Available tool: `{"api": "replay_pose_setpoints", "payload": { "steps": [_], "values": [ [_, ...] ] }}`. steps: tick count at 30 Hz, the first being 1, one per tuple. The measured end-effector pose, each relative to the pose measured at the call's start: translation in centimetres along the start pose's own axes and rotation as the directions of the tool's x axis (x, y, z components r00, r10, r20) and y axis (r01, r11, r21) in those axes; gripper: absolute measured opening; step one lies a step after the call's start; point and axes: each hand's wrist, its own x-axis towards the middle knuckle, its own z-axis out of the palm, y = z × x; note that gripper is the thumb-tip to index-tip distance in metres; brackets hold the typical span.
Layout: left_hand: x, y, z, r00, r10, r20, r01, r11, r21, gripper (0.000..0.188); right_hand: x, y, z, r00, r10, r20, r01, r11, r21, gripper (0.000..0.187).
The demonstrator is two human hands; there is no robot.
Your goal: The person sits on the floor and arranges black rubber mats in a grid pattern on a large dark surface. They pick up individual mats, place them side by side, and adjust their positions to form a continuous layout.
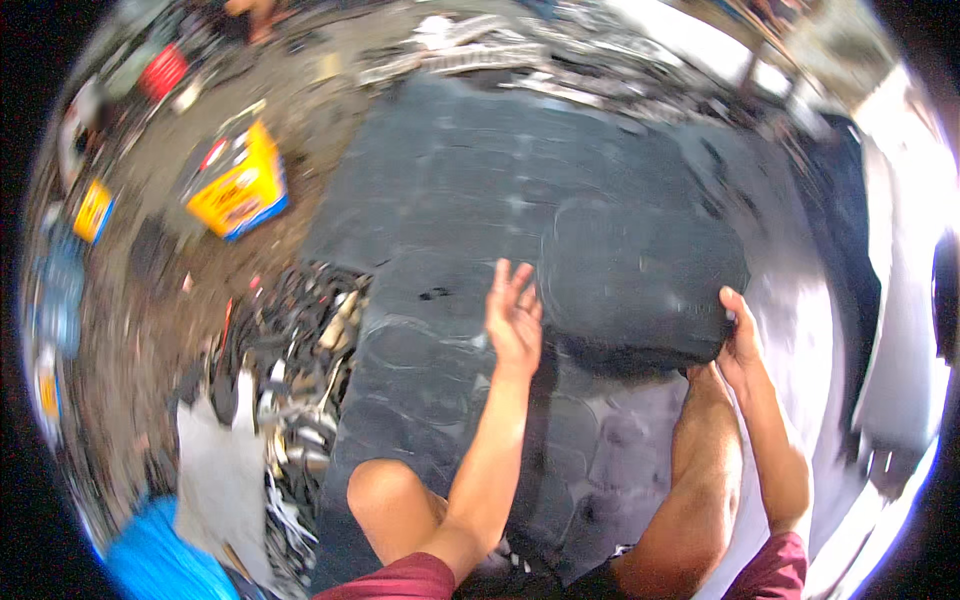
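A thick black slab with rounded corners (pixel 640 275), possibly a stack of cut pieces, is at centre right above a dark sheet. My right hand (pixel 742 338) grips its right edge, thumb up along the side. Just off its left side, my left hand (pixel 514 320) has its fingers apart and holds nothing. Beneath lies the large dark grey sheet (pixel 440 180), marked with several rounded outlines. What the slab rests on is hidden under it.
Dark and pale scraps (pixel 310 400) are heaped at the sheet's left edge, beside a light grey offcut (pixel 220 480). A yellow and blue container (pixel 240 185) stands on the brown floor. White strips (pixel 450 60) lie beyond the sheet. My bare knees (pixel 395 500) flank the near area.
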Motion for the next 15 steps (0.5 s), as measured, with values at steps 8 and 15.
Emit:
{"api": "replay_pose_setpoints", "payload": {
  "steps": [8,15],
  "values": [
    [-6.3,-6.5,1.1,0.798,-0.599,-0.064,0.38,0.419,0.824,0.07,-18.8,14.6,-6.1,0.88,0.468,-0.081,-0.473,0.877,-0.079,0.088],
    [-11.1,-13.5,-0.5,0.84,-0.477,0.261,-0.422,-0.269,0.866,0.102,-23.5,28.9,-8.8,0.895,0.444,0.035,-0.445,0.884,0.146,0.07]
  ]
}}
